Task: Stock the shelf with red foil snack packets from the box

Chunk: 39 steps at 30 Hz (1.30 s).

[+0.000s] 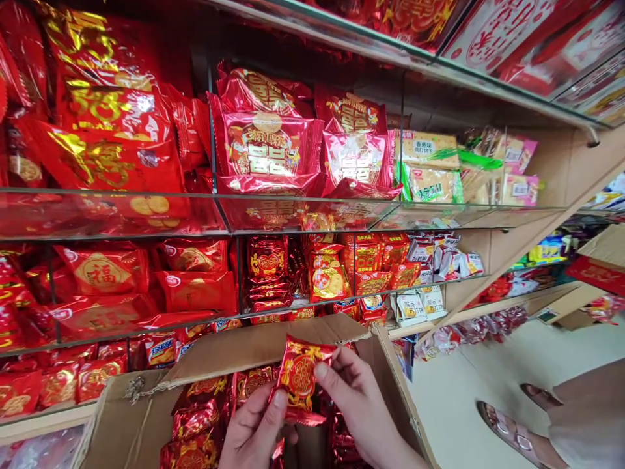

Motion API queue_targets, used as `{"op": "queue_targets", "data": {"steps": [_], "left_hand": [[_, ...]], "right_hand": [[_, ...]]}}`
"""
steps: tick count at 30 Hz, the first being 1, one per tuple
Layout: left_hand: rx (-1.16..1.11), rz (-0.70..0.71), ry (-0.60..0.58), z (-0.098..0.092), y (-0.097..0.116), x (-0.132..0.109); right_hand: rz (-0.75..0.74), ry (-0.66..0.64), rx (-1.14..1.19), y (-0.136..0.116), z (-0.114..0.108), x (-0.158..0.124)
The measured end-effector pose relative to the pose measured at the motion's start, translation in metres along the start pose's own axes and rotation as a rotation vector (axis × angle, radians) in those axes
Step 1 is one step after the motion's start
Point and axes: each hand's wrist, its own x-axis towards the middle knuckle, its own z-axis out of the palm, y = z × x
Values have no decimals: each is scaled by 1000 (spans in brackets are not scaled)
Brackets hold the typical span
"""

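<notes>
A small shiny red snack packet (299,376) with gold print is held up between both hands, above an open cardboard box (224,352). My left hand (256,423) pinches its lower left side, thumb in front. On its right edge, my right hand (359,397) grips with the thumb over the front face. Inside the box lie more red foil packets (195,417) of a similar look, partly covered by my hands. Behind the box, a lower shelf section holds stacked red packets (267,260) with gold print.
Glass-fronted shelves (297,212) of red packs run across the view. White packets (420,305) and green-edged cracker packs (430,185) stand to the right. A person's sandalled foot (512,430) is on the floor at lower right, near another carton (603,260).
</notes>
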Motion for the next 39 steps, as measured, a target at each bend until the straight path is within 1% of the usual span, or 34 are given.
{"op": "queue_targets", "data": {"steps": [2,4,5,7,10,11,12,14,17,20,22,23,24,26,27,28,30,32,33,34,36,39], "left_hand": [[34,6,-51,0,0,0],[18,-2,-41,1,-1,-3],[-3,-8,-27,2,-1,-4],[-52,-11,7,3,-1,-7],[-63,57,40,1,2,-5],[-37,85,35,-1,3,-3],[-3,113,29,-3,5,-1],[43,162,49,-7,8,3],[9,195,74,-11,9,5],[-23,165,6,-12,7,2],[1,180,-8,-10,5,-1],[25,199,-9,-9,5,-3],[63,216,-10,-8,4,-4],[156,218,-11,-6,1,-4],[198,208,-17,-6,0,-4],[233,196,-19,-6,-2,-4],[274,179,-15,-7,-5,-3],[278,175,-19,-9,-8,-1],[281,173,-21,-11,-9,1],[286,172,-25,-12,-10,2],[296,171,-39,-14,-12,5],[301,172,-75,-17,-17,9]], "right_hand": [[3,65,26,-1,1,4],[14,82,48,0,2,6],[21,66,45,1,2,6],[25,-20,8,0,2,4],[14,-249,-130,-6,0,1],[3,-298,-172,-9,-1,1],[-12,-320,-202,-12,-1,1],[-39,-301,-200,-16,0,2],[-48,-268,-138,-15,6,-1],[-78,-321,-200,-19,11,0],[-147,-343,-323,-31,12,11],[-210,-314,-423,-41,13,21],[-280,-271,-546,-51,14,35],[-450,-141,-879,-72,19,67],[-507,-118,-1041,-80,23,85],[-553,-139,-1181,-87,29,101],[-625,-250,-1371,-93,41,129],[-685,-344,-1447,-92,52,147],[-704,-359,-1458,-90,57,153],[-712,-347,-1459,-87,60,156],[-704,-262,-1452,-81,64,158],[-654,-107,-1440,-73,64,157]]}}
